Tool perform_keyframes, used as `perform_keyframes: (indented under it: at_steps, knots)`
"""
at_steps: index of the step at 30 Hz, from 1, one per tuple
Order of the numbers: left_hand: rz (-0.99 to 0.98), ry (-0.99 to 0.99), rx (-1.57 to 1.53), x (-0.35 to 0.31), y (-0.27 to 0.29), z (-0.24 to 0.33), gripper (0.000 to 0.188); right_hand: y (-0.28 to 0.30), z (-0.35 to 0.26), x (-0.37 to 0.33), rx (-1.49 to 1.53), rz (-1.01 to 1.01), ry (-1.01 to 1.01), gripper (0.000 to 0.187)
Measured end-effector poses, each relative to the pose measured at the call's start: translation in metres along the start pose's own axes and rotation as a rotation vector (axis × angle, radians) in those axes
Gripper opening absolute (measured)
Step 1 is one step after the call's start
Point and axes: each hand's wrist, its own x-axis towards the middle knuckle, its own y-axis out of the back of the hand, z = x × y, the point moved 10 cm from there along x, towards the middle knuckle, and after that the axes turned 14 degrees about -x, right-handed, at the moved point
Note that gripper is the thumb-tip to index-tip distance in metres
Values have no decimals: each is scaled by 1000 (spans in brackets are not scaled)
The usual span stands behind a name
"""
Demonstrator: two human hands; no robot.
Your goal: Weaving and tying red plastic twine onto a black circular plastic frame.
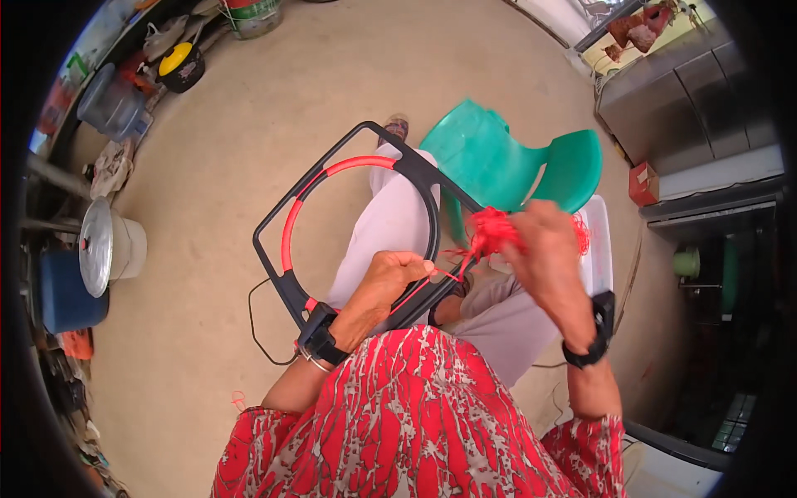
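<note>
A black frame (pixel 289 286) with a round ring inside it rests across my lap, tilted. Red wrapping (pixel 288 241) covers parts of the ring, and a thin red line runs along its near side. My left hand (pixel 394 280) lies over the near part of the frame, thumb and forefinger pinching a thin red cord. From there the cord runs right to a loose, tangled bundle of red cord (pixel 491 232). My right hand (pixel 548 249), slightly blurred, grips that bundle above the frame's right corner; its fingertips are partly hidden.
A green plastic chair (pixel 481 149) stands just beyond the frame, beside a white tub (pixel 599 249). Along the left wall are a lidded pot (pixel 98 246), a blue bucket (pixel 73 290) and a water jug (pixel 112 104). A dark cable (pixel 251 319) loops on the floor.
</note>
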Motion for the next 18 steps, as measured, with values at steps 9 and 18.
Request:
perform_keyframes:
  at_steps: [9, 18]
  knots:
    - [223, -380, 475, -3, 8, 11, 16, -132, -59, 41, -123, -382, 120, 14]
    - [231, -571, 586, -21, -15, 36, 25, -168, -65, 32, 2051, -671, -519, 33]
